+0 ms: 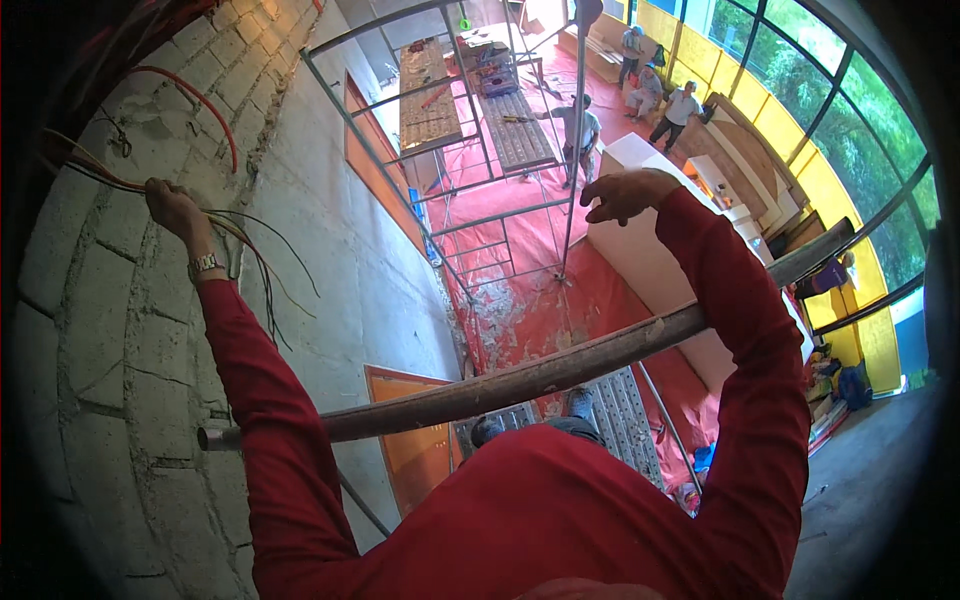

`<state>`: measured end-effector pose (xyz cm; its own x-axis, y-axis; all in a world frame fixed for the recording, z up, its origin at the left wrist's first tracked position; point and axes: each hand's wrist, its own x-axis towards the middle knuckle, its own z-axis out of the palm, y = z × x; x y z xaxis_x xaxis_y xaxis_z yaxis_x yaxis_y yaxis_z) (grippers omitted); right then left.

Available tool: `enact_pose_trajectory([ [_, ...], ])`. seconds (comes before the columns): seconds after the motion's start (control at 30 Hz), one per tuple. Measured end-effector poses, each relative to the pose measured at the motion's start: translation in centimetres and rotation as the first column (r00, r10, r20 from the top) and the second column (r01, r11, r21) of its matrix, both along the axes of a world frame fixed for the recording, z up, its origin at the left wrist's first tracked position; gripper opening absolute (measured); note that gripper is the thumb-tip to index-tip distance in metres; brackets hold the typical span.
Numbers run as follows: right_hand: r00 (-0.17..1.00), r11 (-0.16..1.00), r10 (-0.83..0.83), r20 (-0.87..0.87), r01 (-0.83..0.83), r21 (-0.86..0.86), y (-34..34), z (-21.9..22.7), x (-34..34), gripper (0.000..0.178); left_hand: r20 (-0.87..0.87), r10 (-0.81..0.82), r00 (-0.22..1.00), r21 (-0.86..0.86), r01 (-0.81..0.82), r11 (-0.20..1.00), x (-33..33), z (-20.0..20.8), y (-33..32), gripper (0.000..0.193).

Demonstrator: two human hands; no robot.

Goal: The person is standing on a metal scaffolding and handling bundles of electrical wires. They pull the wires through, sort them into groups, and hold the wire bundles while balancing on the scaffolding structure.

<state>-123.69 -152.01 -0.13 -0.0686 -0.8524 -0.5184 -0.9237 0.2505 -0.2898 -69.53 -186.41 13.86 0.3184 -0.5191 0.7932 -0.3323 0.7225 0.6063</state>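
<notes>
At the upper left, in front of the block wall (100, 370), my left hand (176, 212) is closed around a bundle of thin electrical wires (108, 178). The wires come from the dark upper left edge, and their loose ends, dark and yellowish, hang past my wrist. A red tube or cable (212, 103) curves down the wall above that hand. My right hand (628, 195) is raised to the right of centre, its fingers apart and slightly bent, with nothing visible in them. My right forearm crosses a thick metal scaffold pipe (510, 388); my left arm passes over its left end.
I stand high on a perforated metal platform (622, 425). Beyond is a scaffold frame (445, 150) with plank decks (515, 130). Below lie a red-covered floor (500, 330) and a large white box-like structure (650, 250). Several people (680, 110) stand or sit at the far right.
</notes>
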Motion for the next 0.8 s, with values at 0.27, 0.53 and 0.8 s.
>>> enact_pose_trajectory([
  [0.27,0.998,0.998,0.058,0.013,-0.057,-0.016,-0.5,0.0,0.5,0.055,0.418,0.305,0.856,-0.29,-0.192,0.938,4.9,-0.3,-4.4,0.054],
  [0.53,0.975,0.948,0.207,-0.075,-0.219,-0.229,-1.7,-4.9,-2.8,0.053,0.033,-0.017,0.999,0.239,0.009,0.971,6.0,-1.9,1.1,0.05],
  [0.8,0.894,0.893,0.442,-0.066,-0.446,-0.06,-0.7,-7.0,1.1,0.067,-0.001,0.093,0.996,-0.132,-0.092,0.987,9.8,-4.9,1.3,0.044],
])
